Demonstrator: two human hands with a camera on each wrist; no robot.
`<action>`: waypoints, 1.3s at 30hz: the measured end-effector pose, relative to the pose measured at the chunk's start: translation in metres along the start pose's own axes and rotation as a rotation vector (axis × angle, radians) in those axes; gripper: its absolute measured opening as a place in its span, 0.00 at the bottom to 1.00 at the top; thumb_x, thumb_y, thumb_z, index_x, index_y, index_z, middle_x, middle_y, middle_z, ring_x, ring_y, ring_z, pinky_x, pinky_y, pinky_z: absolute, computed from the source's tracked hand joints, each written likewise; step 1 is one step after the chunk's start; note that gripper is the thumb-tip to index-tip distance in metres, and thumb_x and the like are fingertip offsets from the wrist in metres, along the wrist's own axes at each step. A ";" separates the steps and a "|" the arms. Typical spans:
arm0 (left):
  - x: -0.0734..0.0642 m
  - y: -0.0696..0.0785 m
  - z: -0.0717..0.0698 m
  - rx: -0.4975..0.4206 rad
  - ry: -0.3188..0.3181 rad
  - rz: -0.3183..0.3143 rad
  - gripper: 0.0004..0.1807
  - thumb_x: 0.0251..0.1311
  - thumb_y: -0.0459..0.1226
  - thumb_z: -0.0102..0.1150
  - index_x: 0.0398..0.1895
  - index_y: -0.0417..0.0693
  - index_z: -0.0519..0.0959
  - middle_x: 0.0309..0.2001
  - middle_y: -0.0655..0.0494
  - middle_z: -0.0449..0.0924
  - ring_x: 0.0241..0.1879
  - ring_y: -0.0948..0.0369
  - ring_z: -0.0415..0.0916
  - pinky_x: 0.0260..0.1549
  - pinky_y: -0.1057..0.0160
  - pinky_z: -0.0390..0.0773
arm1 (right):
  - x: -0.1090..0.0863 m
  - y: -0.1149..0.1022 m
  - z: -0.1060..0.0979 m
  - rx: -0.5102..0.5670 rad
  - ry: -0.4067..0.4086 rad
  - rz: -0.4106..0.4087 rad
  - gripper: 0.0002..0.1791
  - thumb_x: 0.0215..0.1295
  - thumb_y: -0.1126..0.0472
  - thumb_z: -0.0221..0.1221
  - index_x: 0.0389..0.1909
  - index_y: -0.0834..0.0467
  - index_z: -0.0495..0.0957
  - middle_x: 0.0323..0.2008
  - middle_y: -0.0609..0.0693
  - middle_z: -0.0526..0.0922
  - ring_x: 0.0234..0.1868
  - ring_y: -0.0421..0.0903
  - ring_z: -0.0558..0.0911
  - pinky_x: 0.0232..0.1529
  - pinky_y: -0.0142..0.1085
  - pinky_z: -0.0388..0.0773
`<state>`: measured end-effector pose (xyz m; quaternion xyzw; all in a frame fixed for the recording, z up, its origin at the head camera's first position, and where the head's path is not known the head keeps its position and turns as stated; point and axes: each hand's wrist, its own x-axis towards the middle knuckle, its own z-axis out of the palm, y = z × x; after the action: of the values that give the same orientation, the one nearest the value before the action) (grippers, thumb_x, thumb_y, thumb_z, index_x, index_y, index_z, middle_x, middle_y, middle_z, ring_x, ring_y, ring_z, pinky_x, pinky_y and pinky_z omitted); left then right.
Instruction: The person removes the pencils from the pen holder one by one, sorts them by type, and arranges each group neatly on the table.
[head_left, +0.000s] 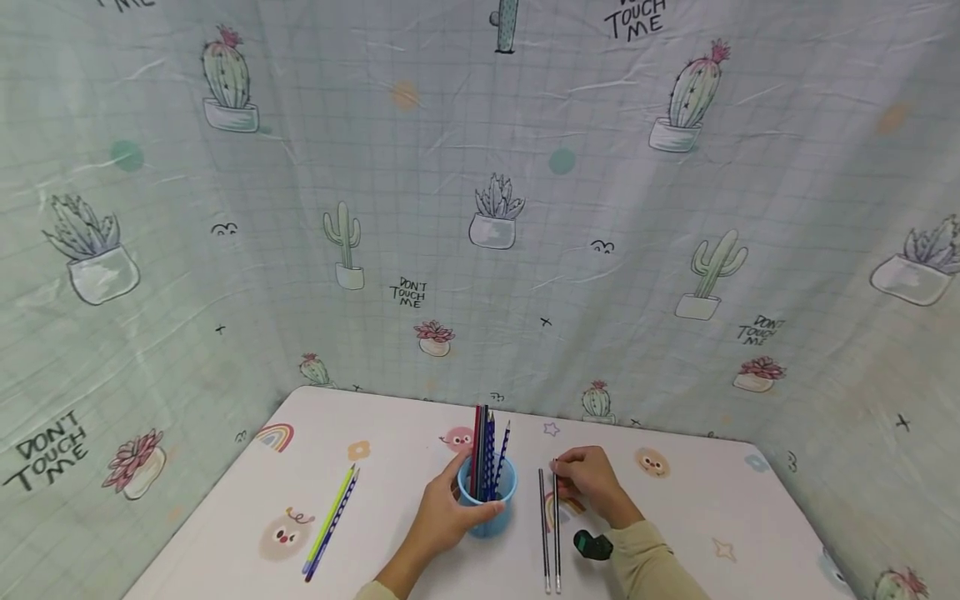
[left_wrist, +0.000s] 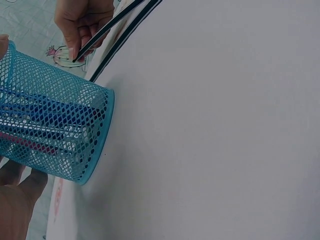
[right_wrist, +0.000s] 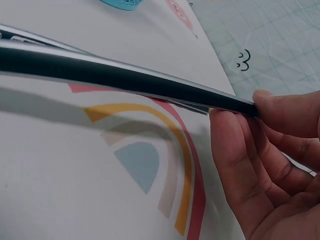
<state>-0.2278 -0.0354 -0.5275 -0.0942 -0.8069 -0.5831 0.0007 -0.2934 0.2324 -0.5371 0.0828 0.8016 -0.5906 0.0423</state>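
A light-blue mesh pencil cup stands on the white table, with several pencils upright in it, some dark, one red, some blue with white dots. My left hand grips the cup from its left side, thumb at the front. To the right of the cup, my right hand pinches the far end of a black-and-silver striped pencil between thumb and fingers. That end is lifted off the table in the right wrist view. Beside it lies a second striped pencil, roughly parallel.
On the left of the table lie a yellow-green pencil and a blue dotted pencil, side by side. A small black-and-green device sits by my right wrist. A cactus-print curtain hangs behind the table and at both sides.
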 end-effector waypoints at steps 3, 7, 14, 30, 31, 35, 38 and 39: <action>-0.001 -0.001 0.000 0.002 0.000 0.000 0.55 0.52 0.51 0.80 0.81 0.48 0.61 0.76 0.38 0.67 0.72 0.34 0.70 0.64 0.40 0.79 | 0.001 0.001 0.003 0.000 -0.009 0.006 0.06 0.66 0.66 0.67 0.37 0.67 0.85 0.27 0.53 0.82 0.24 0.43 0.81 0.26 0.34 0.85; -0.001 -0.001 0.001 -0.003 -0.001 0.002 0.55 0.52 0.50 0.80 0.80 0.48 0.61 0.76 0.39 0.67 0.72 0.35 0.70 0.64 0.40 0.79 | 0.002 0.003 0.005 0.019 -0.029 0.000 0.06 0.66 0.67 0.67 0.37 0.68 0.85 0.27 0.53 0.83 0.24 0.43 0.81 0.25 0.34 0.85; -0.002 -0.001 0.003 -0.010 -0.006 0.003 0.55 0.52 0.50 0.80 0.80 0.49 0.61 0.76 0.39 0.67 0.72 0.35 0.70 0.64 0.41 0.79 | 0.003 0.008 0.004 -0.010 -0.022 -0.009 0.06 0.65 0.67 0.67 0.36 0.67 0.85 0.27 0.53 0.84 0.22 0.42 0.81 0.25 0.34 0.85; 0.008 0.000 -0.005 0.020 0.006 0.005 0.57 0.52 0.53 0.80 0.81 0.48 0.60 0.76 0.39 0.67 0.72 0.36 0.70 0.63 0.40 0.80 | 0.013 -0.005 0.012 -0.105 0.025 -0.004 0.07 0.64 0.64 0.69 0.35 0.66 0.86 0.26 0.52 0.85 0.21 0.42 0.82 0.23 0.33 0.85; 0.008 -0.001 -0.005 0.018 0.007 0.004 0.57 0.51 0.53 0.80 0.81 0.48 0.60 0.76 0.39 0.67 0.72 0.36 0.71 0.63 0.41 0.80 | 0.013 -0.005 0.012 -0.101 0.023 0.004 0.07 0.64 0.65 0.69 0.35 0.66 0.86 0.26 0.52 0.85 0.21 0.42 0.82 0.23 0.33 0.85; 0.006 -0.003 -0.003 0.021 -0.001 0.004 0.57 0.51 0.53 0.80 0.81 0.47 0.60 0.76 0.39 0.67 0.72 0.36 0.71 0.63 0.41 0.79 | 0.011 -0.004 0.012 -0.091 0.026 0.017 0.06 0.63 0.66 0.69 0.34 0.67 0.86 0.24 0.52 0.84 0.20 0.41 0.82 0.23 0.33 0.85; 0.005 -0.003 -0.003 0.018 -0.008 0.005 0.57 0.52 0.53 0.80 0.81 0.47 0.60 0.76 0.38 0.67 0.72 0.36 0.70 0.63 0.41 0.80 | 0.010 -0.003 0.012 -0.103 0.030 0.013 0.06 0.63 0.66 0.69 0.34 0.67 0.86 0.23 0.52 0.84 0.19 0.42 0.81 0.22 0.33 0.85; 0.005 -0.002 -0.003 0.014 -0.007 0.004 0.57 0.52 0.53 0.80 0.81 0.48 0.60 0.76 0.39 0.68 0.72 0.36 0.70 0.63 0.41 0.79 | 0.011 -0.003 0.013 -0.105 0.030 0.019 0.06 0.63 0.66 0.70 0.34 0.66 0.86 0.23 0.52 0.84 0.19 0.41 0.81 0.22 0.32 0.84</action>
<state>-0.2330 -0.0380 -0.5282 -0.0978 -0.8109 -0.5769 -0.0006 -0.3048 0.2204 -0.5396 0.0971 0.8313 -0.5459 0.0403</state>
